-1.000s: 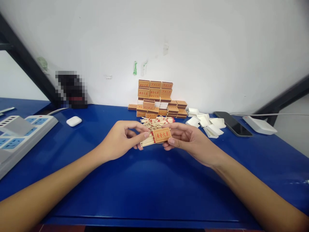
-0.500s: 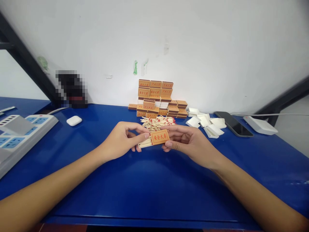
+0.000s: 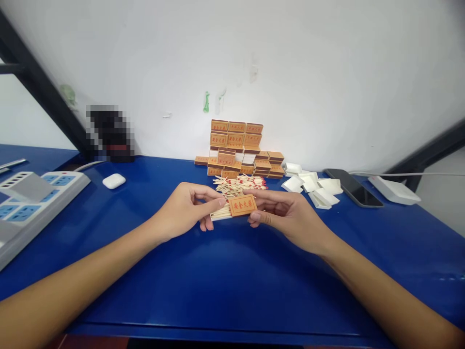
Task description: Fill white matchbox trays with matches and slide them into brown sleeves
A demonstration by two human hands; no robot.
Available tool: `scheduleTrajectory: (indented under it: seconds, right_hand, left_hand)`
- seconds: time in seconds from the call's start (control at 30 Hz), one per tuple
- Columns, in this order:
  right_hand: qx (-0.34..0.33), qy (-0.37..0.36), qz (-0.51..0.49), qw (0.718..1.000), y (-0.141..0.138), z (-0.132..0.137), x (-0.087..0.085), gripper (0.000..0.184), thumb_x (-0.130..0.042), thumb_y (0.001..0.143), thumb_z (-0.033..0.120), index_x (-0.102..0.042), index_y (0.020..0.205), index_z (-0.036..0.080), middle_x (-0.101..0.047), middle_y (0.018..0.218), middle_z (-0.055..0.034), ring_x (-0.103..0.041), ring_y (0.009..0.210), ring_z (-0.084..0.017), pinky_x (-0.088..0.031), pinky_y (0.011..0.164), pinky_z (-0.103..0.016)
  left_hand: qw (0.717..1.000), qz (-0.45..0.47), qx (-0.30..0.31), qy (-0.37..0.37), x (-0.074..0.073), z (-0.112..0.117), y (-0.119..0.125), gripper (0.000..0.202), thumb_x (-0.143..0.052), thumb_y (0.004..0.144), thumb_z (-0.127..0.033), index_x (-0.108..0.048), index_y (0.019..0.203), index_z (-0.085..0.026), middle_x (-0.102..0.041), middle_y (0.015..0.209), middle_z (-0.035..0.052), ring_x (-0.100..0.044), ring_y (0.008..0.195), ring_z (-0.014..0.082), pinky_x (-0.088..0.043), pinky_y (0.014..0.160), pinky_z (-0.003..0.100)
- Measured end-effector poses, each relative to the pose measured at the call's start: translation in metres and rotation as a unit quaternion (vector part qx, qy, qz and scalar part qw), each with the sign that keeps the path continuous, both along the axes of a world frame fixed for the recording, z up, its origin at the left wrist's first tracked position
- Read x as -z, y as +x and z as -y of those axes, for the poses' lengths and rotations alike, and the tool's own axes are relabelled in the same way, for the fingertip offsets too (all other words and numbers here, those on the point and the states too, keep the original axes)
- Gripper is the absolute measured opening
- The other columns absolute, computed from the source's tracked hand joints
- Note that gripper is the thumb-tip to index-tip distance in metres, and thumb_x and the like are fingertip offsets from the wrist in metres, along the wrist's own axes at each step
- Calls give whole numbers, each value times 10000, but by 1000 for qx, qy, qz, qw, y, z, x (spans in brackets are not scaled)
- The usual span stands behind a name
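A half-open matchbox is held between my two hands over the blue table. Its orange-brown sleeve [image 3: 243, 205] with red characters is on the right, pinched by my right hand [image 3: 290, 213] at its right end. From the left of the sleeve sticks out the white inner tray [image 3: 221, 218], filled with wooden matches [image 3: 222, 211]. My left hand [image 3: 185, 208] has its thumb over those matches, with its other fingers behind and below the tray. Just behind lies a heap of loose red-tipped matches [image 3: 241, 184], partly hidden by the hands.
Stacked matchboxes [image 3: 236, 139] stand against the wall. To their right are several white inner trays [image 3: 310, 182], a phone [image 3: 352, 186] and a white block with a cable [image 3: 394, 189]. At left are a power strip [image 3: 47, 194] and a small white case [image 3: 114, 181].
The whole view has shifted slightly. My left fingertips below the tray sit a little farther left, and more of its white edge shows. The sleeve's position on the tray looks much the same.
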State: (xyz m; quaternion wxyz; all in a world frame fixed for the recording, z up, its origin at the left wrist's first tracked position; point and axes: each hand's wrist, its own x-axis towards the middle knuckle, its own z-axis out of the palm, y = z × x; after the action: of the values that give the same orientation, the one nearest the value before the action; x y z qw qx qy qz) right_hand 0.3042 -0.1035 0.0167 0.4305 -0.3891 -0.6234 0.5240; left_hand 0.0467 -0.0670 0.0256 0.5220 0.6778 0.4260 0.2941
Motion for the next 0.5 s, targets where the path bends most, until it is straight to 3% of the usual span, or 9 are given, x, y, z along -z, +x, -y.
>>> scheduleTrajectory:
  seconds: [0.27,0.4,0.5]
  right_hand:
    - [8,-5,5,1000,-4,0,6,486,-874,812,312,-775,1283,245,-800,914,-45,-704,708,-156,-637,699,-354]
    - [27,-4,2,1000,-2,-5,8,521,-876,813,353,-755,1299,211,-792,893,-56,-717,700,-167,-640,651,-341]
    - [45,11,-4,999,2,-7,6,546,-856,838,375,-726,1344,215,-799,942,-64,-726,722,-171,-643,629,-327]
  left_hand:
    - [1000,8,4,4,2,0,-2,368,-731,939,-504,-817,1007,-153,-712,620,41,-629,505,115,-503,495,195]
    - [999,46,12,2,-4,0,-4,490,-656,978,-567,-771,1194,-143,-735,670,46,-636,512,116,-518,502,207]
    - [998,55,16,28,-6,-2,-5,513,-740,934,-499,-730,1299,-138,-779,791,63,-659,565,121,-553,537,220]
